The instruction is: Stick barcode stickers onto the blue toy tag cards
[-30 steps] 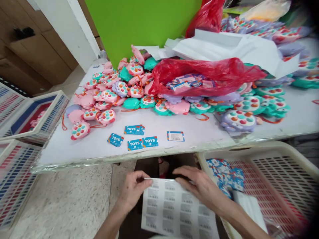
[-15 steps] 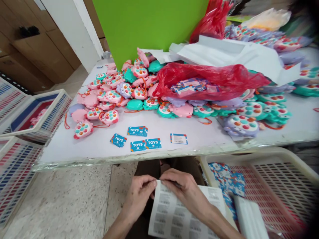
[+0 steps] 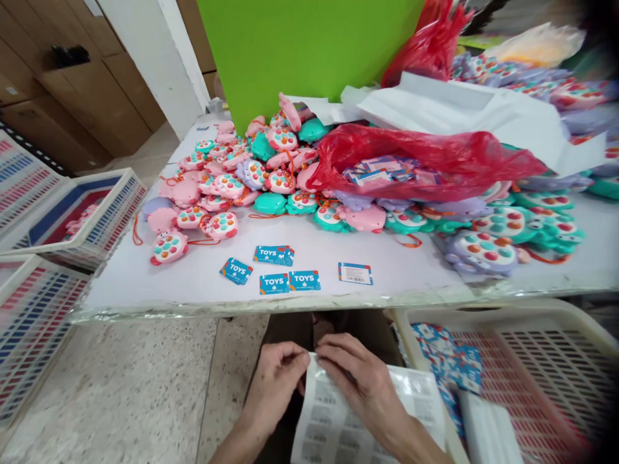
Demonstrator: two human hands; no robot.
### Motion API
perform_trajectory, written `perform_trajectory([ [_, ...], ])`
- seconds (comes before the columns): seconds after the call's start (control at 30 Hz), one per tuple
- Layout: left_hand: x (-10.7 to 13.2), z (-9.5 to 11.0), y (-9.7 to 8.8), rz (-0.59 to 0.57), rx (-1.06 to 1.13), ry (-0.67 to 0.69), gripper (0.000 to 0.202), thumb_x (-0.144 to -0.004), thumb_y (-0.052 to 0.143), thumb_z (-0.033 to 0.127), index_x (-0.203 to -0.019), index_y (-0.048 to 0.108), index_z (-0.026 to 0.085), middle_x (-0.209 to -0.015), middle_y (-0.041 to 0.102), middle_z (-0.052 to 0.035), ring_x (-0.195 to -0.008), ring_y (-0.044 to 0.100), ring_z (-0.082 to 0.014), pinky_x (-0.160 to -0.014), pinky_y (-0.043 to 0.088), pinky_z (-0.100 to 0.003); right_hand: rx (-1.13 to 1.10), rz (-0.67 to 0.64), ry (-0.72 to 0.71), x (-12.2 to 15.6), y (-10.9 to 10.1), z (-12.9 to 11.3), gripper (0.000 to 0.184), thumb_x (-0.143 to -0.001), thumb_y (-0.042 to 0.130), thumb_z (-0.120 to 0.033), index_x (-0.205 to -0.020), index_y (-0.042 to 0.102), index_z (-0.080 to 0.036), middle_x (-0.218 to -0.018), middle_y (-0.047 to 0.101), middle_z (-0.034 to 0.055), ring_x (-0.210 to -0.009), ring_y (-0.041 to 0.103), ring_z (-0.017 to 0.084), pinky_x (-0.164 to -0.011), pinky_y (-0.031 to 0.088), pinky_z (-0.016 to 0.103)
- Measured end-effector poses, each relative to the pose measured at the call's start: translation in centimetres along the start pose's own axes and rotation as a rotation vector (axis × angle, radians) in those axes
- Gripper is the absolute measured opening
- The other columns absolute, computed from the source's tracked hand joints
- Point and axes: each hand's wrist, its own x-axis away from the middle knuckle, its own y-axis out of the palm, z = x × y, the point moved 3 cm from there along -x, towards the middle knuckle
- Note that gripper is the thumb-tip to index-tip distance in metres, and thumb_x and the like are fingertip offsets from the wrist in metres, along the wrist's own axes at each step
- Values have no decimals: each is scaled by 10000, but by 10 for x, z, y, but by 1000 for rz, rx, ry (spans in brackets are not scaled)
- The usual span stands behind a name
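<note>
A white sheet of barcode stickers [image 3: 329, 419] lies over my lap, below the table's front edge. My left hand [image 3: 280, 377] pinches its upper left corner between thumb and fingertips. Close beside it, my right hand [image 3: 355, 370] is closed on the sheet's top edge, its fingers covering part of the upper stickers. Ahead on the table are several blue TOYS cards [image 3: 275, 283], printed side up. Apart from them, to the right, one card [image 3: 355, 273] lies with a white barcode label showing.
Pink, purple and green animal-shaped toys [image 3: 227, 185] heap across the table [image 3: 193, 290]. A red plastic bag [image 3: 435, 187] holds more cards. To my right stands a white basket [image 3: 541, 309] with blue cards; more baskets [image 3: 104, 212] stand at left. A green panel [image 3: 300, 51] rises behind.
The view has shifted slightly, so the table scene sits a little further right. Both hands keep hold of the sheet's upper left part, and the sheet's surface now catches more glare.
</note>
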Motion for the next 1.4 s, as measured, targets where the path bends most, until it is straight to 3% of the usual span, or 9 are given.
perform_trajectory([
  [0.23,1,0,3,12,109,-70,251,-654,613,345,-611,591,98,-531,519,-2,-473,474,-101,-439,402,-209,81,39,-138,7,-3,-10,144,-874,456,-133,-919,584,-182,-914,610,75,-854,576,183,-740,514,315],
  [0.43,2,0,3,35,147,-64,281,-641,625,380,-601,554,110,-547,496,4,-496,458,-102,-443,388,-206,140,37,-41,12,-5,3,267,-871,482,-188,-1136,516,-181,-1044,589,98,-994,533,216,-824,502,357],
  [0.57,0,-6,3,54,109,-55,282,-670,595,395,-621,531,124,-562,462,15,-519,425,-102,-444,361,-201,117,34,-52,14,-5,8,140,-868,480,-159,-952,582,-204,-962,611,67,-920,561,195,-789,512,336],
  [0.7,0,-8,-1,63,37,-15,281,-719,565,407,-633,506,146,-576,434,26,-541,396,-103,-464,327,-200,105,42,-81,15,-13,-5,126,-870,466,-162,-892,583,-202,-934,619,64,-892,576,187,-773,509,308],
  [0.87,4,7,-14,132,-475,300,271,-885,345,361,-775,505,173,-643,485,5,-612,470,-140,-565,378,-249,-14,-20,69,-21,-38,-8,91,-866,488,-222,-817,564,-224,-965,596,54,-922,564,179,-764,479,272],
  [0.97,4,18,-19,125,-695,541,198,-906,296,238,-931,485,186,-906,576,-57,-861,536,-178,-770,425,-307,-27,-73,172,-66,-48,10,122,-860,482,-246,-785,571,-212,-936,593,53,-902,564,183,-775,453,293],
  [1.03,0,24,-20,101,-805,689,179,-891,297,151,-939,465,191,-1078,550,-82,-1026,486,-187,-877,403,-329,-15,-154,164,-95,-47,21,125,-851,483,-235,-778,580,-203,-904,598,51,-891,556,189,-785,435,313],
  [1.17,-11,34,-19,91,-974,975,202,-832,301,43,-885,448,171,-1094,572,-116,-1029,491,-200,-890,421,-362,52,-350,166,-133,-35,35,118,-829,504,-167,-746,582,-194,-845,611,36,-845,547,185,-764,417,322],
  [1.4,-24,38,-23,101,-1086,1139,219,-802,305,30,-847,491,136,-1077,603,-159,-1010,511,-214,-868,453,-357,131,-499,129,-149,-22,37,151,-809,524,-80,-705,576,-177,-765,602,18,-758,546,165,-733,422,300],
])
